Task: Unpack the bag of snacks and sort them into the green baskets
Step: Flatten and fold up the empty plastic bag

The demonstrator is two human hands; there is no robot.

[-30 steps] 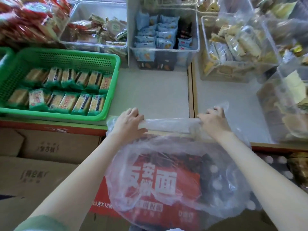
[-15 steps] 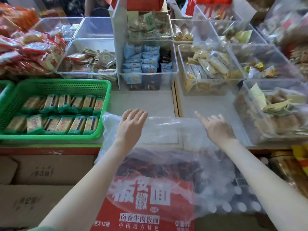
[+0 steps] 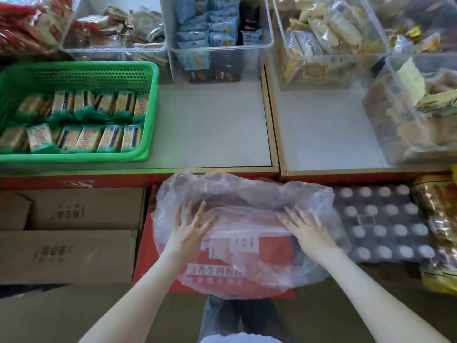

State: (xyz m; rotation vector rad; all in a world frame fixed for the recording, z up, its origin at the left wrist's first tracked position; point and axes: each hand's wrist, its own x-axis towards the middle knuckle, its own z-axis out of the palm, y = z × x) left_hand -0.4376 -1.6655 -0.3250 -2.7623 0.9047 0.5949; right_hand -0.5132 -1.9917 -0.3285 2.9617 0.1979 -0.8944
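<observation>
A clear, empty-looking plastic bag [image 3: 247, 194] lies crumpled over a red carton [image 3: 237, 276] below the shelf's front edge. My left hand [image 3: 190, 226] lies flat on the bag's left side with its fingers spread. My right hand [image 3: 304, 226] lies flat on the bag's right side, fingers straight. A green basket [image 3: 148, 100] sits on the shelf at the left, holding two rows of green-wrapped snack packs [image 3: 81, 125].
Clear bins of snacks [image 3: 220, 38] line the back and right of the grey shelf [image 3: 210, 125]. Brown cardboard boxes [image 3: 69, 243] stack at the lower left. A shrink-wrapped pack of bottles [image 3: 380, 219] sits to the right of the carton.
Both hands let go of the bag's rolled top edge and came down from the shelf edge. They now press the bag flat onto the red carton.
</observation>
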